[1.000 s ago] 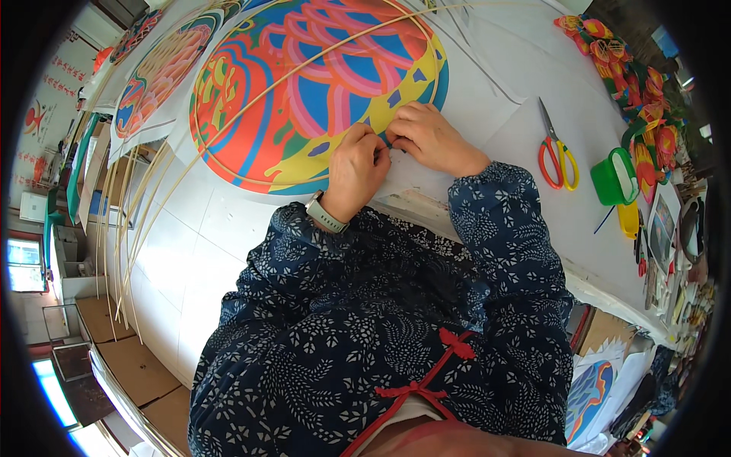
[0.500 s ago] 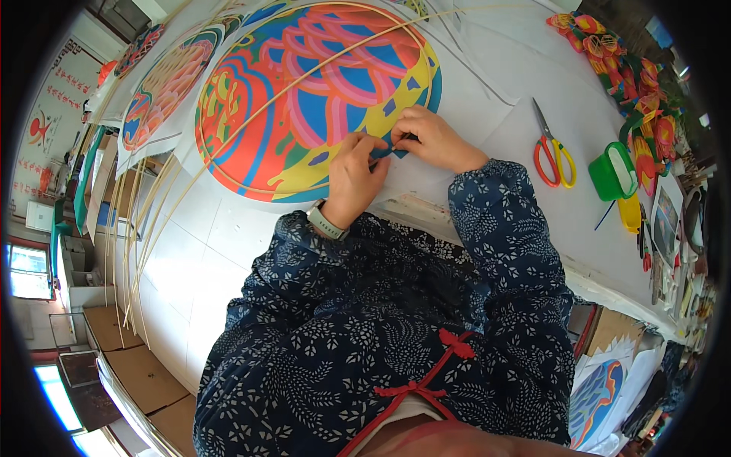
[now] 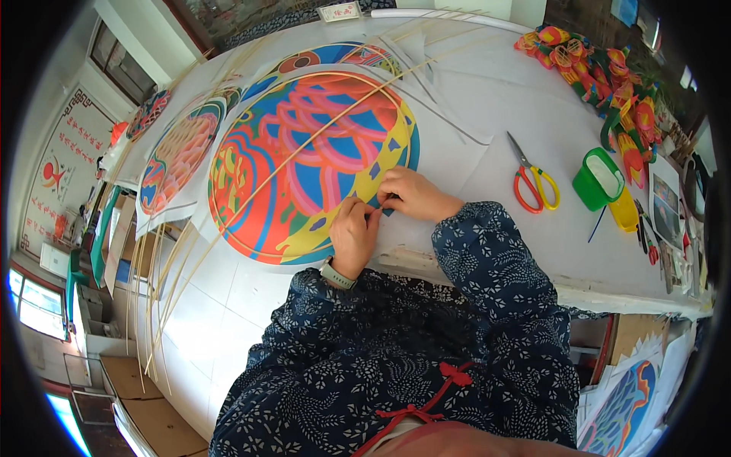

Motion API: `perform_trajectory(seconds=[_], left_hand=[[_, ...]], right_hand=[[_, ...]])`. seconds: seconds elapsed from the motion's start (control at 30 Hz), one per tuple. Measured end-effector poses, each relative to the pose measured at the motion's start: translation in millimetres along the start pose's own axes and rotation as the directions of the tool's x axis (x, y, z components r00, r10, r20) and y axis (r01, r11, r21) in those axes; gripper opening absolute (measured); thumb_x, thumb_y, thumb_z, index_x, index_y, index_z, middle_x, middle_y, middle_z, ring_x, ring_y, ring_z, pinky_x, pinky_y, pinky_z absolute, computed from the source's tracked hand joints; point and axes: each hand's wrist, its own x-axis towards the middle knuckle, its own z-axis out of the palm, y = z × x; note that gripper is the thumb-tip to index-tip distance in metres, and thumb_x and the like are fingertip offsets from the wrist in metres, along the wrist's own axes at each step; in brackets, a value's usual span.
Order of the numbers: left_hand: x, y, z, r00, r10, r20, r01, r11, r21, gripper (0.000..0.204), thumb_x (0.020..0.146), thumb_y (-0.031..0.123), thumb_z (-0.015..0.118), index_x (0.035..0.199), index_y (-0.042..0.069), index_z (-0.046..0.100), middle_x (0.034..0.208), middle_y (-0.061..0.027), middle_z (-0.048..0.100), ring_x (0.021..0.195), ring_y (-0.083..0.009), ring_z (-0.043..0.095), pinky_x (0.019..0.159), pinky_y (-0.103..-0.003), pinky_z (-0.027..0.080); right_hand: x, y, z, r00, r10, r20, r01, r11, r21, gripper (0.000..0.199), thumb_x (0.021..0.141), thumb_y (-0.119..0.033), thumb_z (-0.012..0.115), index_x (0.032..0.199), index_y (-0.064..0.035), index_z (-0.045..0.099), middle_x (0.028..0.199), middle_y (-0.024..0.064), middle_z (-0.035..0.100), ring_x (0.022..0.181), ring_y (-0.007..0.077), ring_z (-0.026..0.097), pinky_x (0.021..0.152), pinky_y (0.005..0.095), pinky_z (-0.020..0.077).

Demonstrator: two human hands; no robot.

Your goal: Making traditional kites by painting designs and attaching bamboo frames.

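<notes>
A round painted kite panel [image 3: 335,164] in red, blue, pink and yellow lies on the table in front of me. A thin bamboo hoop follows its rim, and a straight bamboo strip [image 3: 335,119] crosses its face. At the panel's near right edge, my left hand [image 3: 354,238] is closed in a pinch. Close beside it, my right hand [image 3: 419,196] pinches the blue border of the same edge, with thumb and fingertips together. A little of that blue border shows between the hands; the fingers cover the rest.
Scissors [image 3: 533,177] with red and yellow handles lie right of my hands, near a green tub [image 3: 598,180]. Colourful ornaments [image 3: 601,80] line the far right. Another painted panel [image 3: 181,156] lies left, with long bamboo strips hanging over the table edge.
The whole view has shifted, so the table and hands sit lower in the picture. Both hands remain at the panel's edge, and less of the blue border shows between them.
</notes>
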Motion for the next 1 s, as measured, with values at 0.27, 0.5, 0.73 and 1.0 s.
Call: perform_trajectory(seconds=[0.27,0.5,0.73,1.0], left_hand=[[2,-9,1,1.0,-0.012,0.024,0.011,0.999,0.032,0.015,0.077,0.008,0.076,0.077,0.0,0.063,0.083,-0.0104,0.06,0.064,-0.0241,0.065,0.056,-0.034,0.049],[-3,-7,-11,0.997,-0.034,0.071,0.044,0.989,-0.141,0.014,0.075,0.002,0.074,0.076,-0.001,0.061,0.082,-0.0126,0.06,0.064,-0.0291,0.06,0.056,-0.037,0.048],[-1,-5,-10,0.997,-0.01,0.07,0.016,0.996,-0.083,0.011,0.074,-0.001,0.072,0.077,-0.002,0.061,0.083,-0.0136,0.06,0.064,-0.0296,0.06,0.057,-0.036,0.048],[-3,-7,-7,0.999,0.037,0.026,-0.035,0.997,-0.067,0.01,0.075,-0.002,0.071,0.077,-0.002,0.061,0.081,-0.0133,0.06,0.063,-0.028,0.06,0.056,-0.035,0.048]], right_hand=[[4,4,2,0.998,-0.034,-0.054,0.035,0.999,0.011,0.007,0.071,-0.009,0.07,0.075,-0.0084,0.064,0.083,0.0065,0.059,0.088,0.0286,0.057,0.077,0.0397,0.0445],[4,-8,14,0.998,-0.054,-0.02,0.054,0.998,0.026,0.009,0.072,-0.011,0.069,0.077,-0.0101,0.062,0.08,0.0025,0.058,0.089,0.0249,0.057,0.077,0.0393,0.0426],[2,-9,17,0.994,-0.109,0.026,0.112,0.984,-0.142,0.012,0.075,-0.013,0.071,0.083,-0.0092,0.063,0.088,0.0023,0.058,0.097,0.0222,0.053,0.081,0.0376,0.0395],[4,-8,9,0.994,-0.104,0.045,0.11,0.98,-0.164,0.013,0.075,-0.016,0.072,0.083,-0.0093,0.063,0.087,0.0022,0.057,0.097,0.0222,0.053,0.081,0.037,0.0402]])
